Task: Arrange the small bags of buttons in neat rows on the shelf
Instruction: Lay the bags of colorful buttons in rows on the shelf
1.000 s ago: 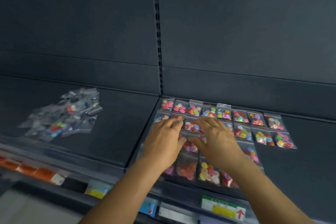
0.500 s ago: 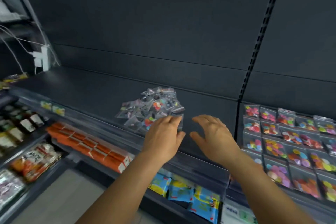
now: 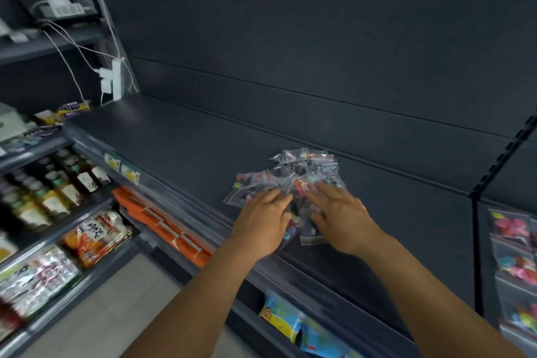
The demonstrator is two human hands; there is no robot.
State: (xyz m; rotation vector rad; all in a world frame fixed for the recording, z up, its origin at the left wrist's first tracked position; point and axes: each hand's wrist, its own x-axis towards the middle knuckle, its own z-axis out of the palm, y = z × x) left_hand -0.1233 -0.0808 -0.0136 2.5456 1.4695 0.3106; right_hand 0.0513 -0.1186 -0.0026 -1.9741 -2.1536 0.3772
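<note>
Head view, angled down and leftward, close over dark shelf

bag pile on shelf, rows right

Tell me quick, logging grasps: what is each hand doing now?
Left hand: open, fingers resting on the loose pile of clear plastic button bags.
Right hand: open, on the same pile.

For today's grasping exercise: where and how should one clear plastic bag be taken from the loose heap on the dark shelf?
Probably pinch the clear bag of buttons lying at the heap's left edge by its exposed outer rim, coming from the left; it lies flat, overlapped only on its inner side.
</note>
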